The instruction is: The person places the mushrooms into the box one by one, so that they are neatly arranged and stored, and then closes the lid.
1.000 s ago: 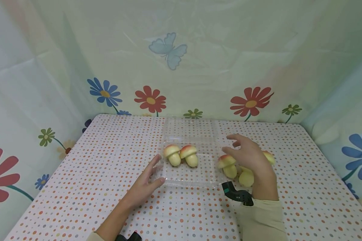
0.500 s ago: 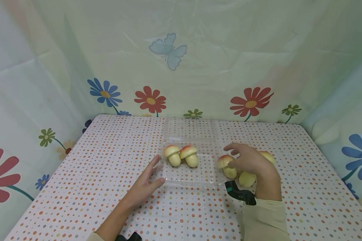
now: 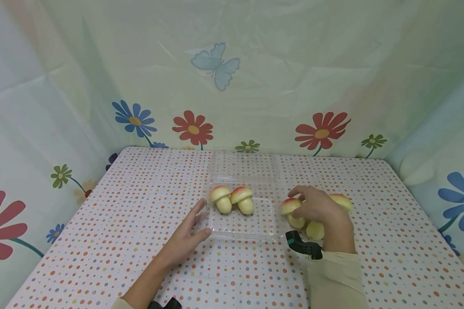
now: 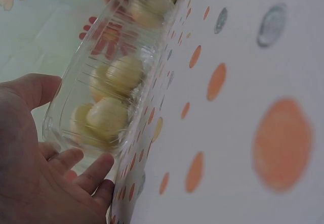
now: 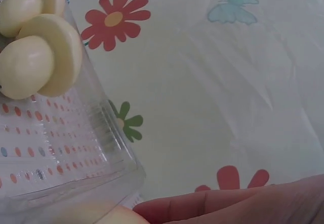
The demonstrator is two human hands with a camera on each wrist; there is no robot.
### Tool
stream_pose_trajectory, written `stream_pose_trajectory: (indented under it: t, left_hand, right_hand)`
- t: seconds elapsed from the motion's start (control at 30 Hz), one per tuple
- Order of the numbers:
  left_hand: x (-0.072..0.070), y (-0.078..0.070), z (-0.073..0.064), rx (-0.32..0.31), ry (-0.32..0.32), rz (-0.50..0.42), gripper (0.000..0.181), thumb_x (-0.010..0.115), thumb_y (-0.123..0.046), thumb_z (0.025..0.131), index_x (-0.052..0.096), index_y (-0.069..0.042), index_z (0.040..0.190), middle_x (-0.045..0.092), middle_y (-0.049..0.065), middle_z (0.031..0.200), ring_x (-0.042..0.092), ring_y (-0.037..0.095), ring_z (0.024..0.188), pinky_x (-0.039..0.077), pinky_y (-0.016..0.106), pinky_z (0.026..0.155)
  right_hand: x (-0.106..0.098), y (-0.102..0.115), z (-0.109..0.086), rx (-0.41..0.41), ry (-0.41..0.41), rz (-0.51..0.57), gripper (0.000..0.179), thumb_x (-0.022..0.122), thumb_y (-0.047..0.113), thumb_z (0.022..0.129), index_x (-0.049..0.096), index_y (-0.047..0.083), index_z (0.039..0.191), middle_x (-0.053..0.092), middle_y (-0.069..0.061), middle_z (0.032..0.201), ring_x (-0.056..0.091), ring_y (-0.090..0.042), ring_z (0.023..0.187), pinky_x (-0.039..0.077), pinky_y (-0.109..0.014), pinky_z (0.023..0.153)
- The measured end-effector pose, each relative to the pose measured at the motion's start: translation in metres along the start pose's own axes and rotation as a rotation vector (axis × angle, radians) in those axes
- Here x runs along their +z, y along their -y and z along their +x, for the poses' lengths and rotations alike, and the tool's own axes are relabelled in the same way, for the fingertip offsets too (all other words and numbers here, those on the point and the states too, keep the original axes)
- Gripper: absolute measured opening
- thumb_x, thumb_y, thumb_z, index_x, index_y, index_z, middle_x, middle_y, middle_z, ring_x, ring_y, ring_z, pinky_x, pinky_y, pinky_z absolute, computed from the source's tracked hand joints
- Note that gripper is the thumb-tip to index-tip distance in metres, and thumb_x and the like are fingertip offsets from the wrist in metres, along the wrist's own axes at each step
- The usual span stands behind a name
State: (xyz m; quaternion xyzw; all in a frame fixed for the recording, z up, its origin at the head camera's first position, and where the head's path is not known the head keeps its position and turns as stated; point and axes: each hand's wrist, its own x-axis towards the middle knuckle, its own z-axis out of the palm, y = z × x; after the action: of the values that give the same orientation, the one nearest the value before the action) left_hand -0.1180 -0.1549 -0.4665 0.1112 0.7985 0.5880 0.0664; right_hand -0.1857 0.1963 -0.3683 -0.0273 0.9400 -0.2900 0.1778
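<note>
A clear plastic clamshell box (image 3: 268, 229) lies on the table with its lid (image 3: 243, 165) laid back. Two toy mushrooms, one on the left (image 3: 221, 199) and one on the right (image 3: 242, 200), sit side by side in its base, cream with reddish caps. My left hand (image 3: 183, 238) rests at the box's left side, thumb and fingers spread along the wall, as the left wrist view shows. Just right of the box, my right hand (image 3: 319, 207) pinches another toy mushroom (image 3: 290, 206) between thumb and fingers. This mushroom is partly covered by the hand.
More toy mushrooms lie under and beyond my right hand, one near the wrist (image 3: 315, 230) and one farther right (image 3: 342, 201). A dotted cloth (image 3: 232, 274) covers the table. Flowered curtains (image 3: 255, 98) enclose the back and sides.
My right hand has come down onto the mushroom beside the box, closing thumb and fingers on it; the mushroom has shifted slightly right. My left hand and the box have stayed still.
</note>
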Motion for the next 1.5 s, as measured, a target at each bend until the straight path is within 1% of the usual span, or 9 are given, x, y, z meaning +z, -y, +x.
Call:
stream_pose_trajectory:
  t: [0.2, 0.4, 0.63, 0.8, 0.9, 1.03, 1.13, 1.27, 1.5]
  left_hand:
    - [0.0, 0.001, 0.0, 0.0, 0.005, 0.002, 0.082, 0.063, -0.021, 0.103, 0.013, -0.026, 0.168, 0.015, 0.001, 0.174, 0.025, 0.039, 0.157, 0.017, 0.069, 0.124]
    - [0.0, 0.0, -0.001, 0.001, 0.002, -0.001, 0.081, 0.062, -0.018, 0.103, 0.013, -0.024, 0.168, 0.015, 0.002, 0.174, 0.026, 0.039, 0.157, 0.018, 0.069, 0.123]
    - [0.0, 0.0, -0.001, -0.003, 0.004, -0.005, 0.082, 0.063, -0.018, 0.103, 0.013, -0.024, 0.168, 0.015, 0.003, 0.174, 0.026, 0.04, 0.157, 0.018, 0.069, 0.123]
    - [0.0, 0.0, -0.001, -0.004, 0.003, 0.002, 0.082, 0.062, -0.017, 0.103, 0.013, -0.023, 0.168, 0.015, 0.003, 0.174, 0.028, 0.039, 0.156, 0.017, 0.069, 0.124]
    - [0.0, 0.0, -0.001, -0.005, 0.005, 0.003, 0.082, 0.062, -0.017, 0.103, 0.012, -0.023, 0.168, 0.015, 0.004, 0.174, 0.027, 0.039, 0.156, 0.017, 0.069, 0.123]
    - [0.0, 0.0, -0.001, -0.005, 0.008, -0.002, 0.082, 0.062, -0.016, 0.103, 0.013, -0.024, 0.168, 0.015, 0.003, 0.175, 0.027, 0.038, 0.156, 0.017, 0.069, 0.124]
    - [0.0, 0.0, -0.001, -0.005, 0.007, -0.001, 0.082, 0.062, -0.017, 0.103, 0.013, -0.025, 0.168, 0.015, 0.003, 0.174, 0.027, 0.038, 0.156, 0.017, 0.069, 0.123]
    - [0.0, 0.0, -0.001, -0.006, 0.004, 0.001, 0.082, 0.062, -0.017, 0.103, 0.013, -0.025, 0.168, 0.015, 0.002, 0.175, 0.028, 0.038, 0.156, 0.018, 0.07, 0.123]
    - [0.0, 0.0, 0.0, -0.008, 0.006, 0.0, 0.082, 0.062, -0.016, 0.103, 0.011, -0.02, 0.168, 0.015, 0.003, 0.175, 0.027, 0.038, 0.157, 0.017, 0.069, 0.123]
  right_hand:
    - [0.004, -0.004, 0.006, 0.023, -0.008, 0.026, 0.055, 0.077, 0.013, 0.084, 0.06, 0.005, 0.136, 0.059, -0.029, 0.129, 0.06, -0.038, 0.097, 0.055, -0.041, 0.069]
    - [0.004, -0.005, 0.007, 0.017, -0.008, 0.05, 0.054, 0.077, 0.013, 0.085, 0.06, 0.005, 0.136, 0.059, -0.028, 0.126, 0.061, -0.036, 0.094, 0.057, -0.04, 0.067]
    - [0.0, -0.004, 0.003, -0.032, -0.048, -0.042, 0.054, 0.078, 0.016, 0.084, 0.064, 0.005, 0.134, 0.062, -0.029, 0.128, 0.06, -0.038, 0.098, 0.054, -0.044, 0.074]
    - [-0.004, -0.003, 0.0, -0.05, -0.064, -0.069, 0.054, 0.078, 0.018, 0.085, 0.063, 0.003, 0.134, 0.062, -0.03, 0.129, 0.06, -0.039, 0.101, 0.054, -0.048, 0.079]
    - [-0.006, -0.003, -0.003, -0.042, -0.063, -0.046, 0.053, 0.076, 0.018, 0.086, 0.062, 0.003, 0.136, 0.061, -0.03, 0.13, 0.059, -0.04, 0.103, 0.054, -0.049, 0.079]
    - [-0.008, -0.004, -0.005, -0.058, -0.067, -0.032, 0.054, 0.074, 0.016, 0.087, 0.06, 0.002, 0.138, 0.06, -0.03, 0.13, 0.058, -0.041, 0.105, 0.053, -0.049, 0.08]
    - [-0.009, -0.005, -0.006, -0.081, -0.082, -0.039, 0.054, 0.073, 0.017, 0.088, 0.06, 0.002, 0.139, 0.059, -0.031, 0.131, 0.058, -0.042, 0.107, 0.052, -0.052, 0.083]
    - [-0.009, -0.005, -0.007, -0.081, -0.104, -0.028, 0.055, 0.073, 0.017, 0.089, 0.059, 0.002, 0.14, 0.057, -0.033, 0.134, 0.058, -0.043, 0.11, 0.052, -0.054, 0.085]
    - [-0.011, -0.003, -0.008, -0.07, -0.129, 0.007, 0.055, 0.072, 0.016, 0.092, 0.057, 0.003, 0.143, 0.055, -0.033, 0.14, 0.055, -0.046, 0.118, 0.051, -0.058, 0.089]
